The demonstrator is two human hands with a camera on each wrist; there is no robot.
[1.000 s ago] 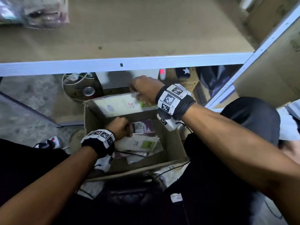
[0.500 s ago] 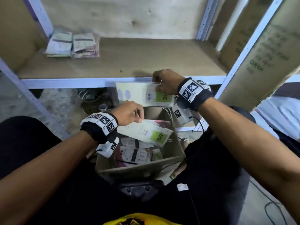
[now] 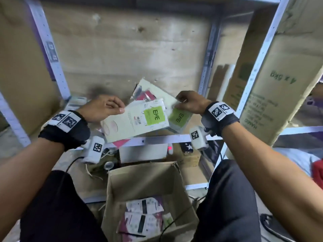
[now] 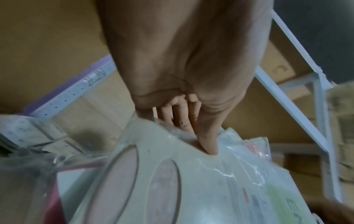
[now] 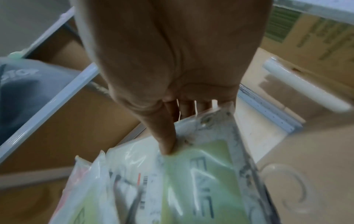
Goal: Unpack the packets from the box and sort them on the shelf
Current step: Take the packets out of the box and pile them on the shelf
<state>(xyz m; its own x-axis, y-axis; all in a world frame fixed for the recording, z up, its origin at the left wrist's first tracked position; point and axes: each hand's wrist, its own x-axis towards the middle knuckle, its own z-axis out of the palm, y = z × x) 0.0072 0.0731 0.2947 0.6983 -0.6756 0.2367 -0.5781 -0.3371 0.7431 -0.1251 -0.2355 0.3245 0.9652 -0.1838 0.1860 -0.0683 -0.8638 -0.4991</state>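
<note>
1. Packets: two clear-wrapped packets with green "ENE" labels are held up in front of the shelf (image 3: pixel 178 137), above its front rail.
2. Left hand (image 3: pixel 103 109) pinches the near-left edge of the front packet (image 3: pixel 138 121); in the left wrist view the thumb (image 4: pixel 207 142) presses on top and the fingers (image 4: pixel 180 115) curl underneath.
3. Right hand (image 3: pixel 191 102) pinches the far-right edge of the rear packet (image 3: pixel 178 116); in the right wrist view the thumb (image 5: pixel 166 141) lies on the label side, fingers (image 5: pixel 188 109) behind.
4. Front packet overlaps the rear one; a pink-red packet (image 3: pixel 146 96) shows behind them, whether it is held or rests on the shelf cannot be told.
5. Box (image 3: pixel 146 179) stands open on the floor between the person's knees, below the shelf; more packets (image 3: pixel 143 217) lie in its bottom.
6. A small stack of packets (image 4: pixel 28 133) lies at the far left of the shelf board.
7. A large carton (image 3: pixel 272 95) printed "4 x 5kg" leans at the right of the shelf frame.
</note>
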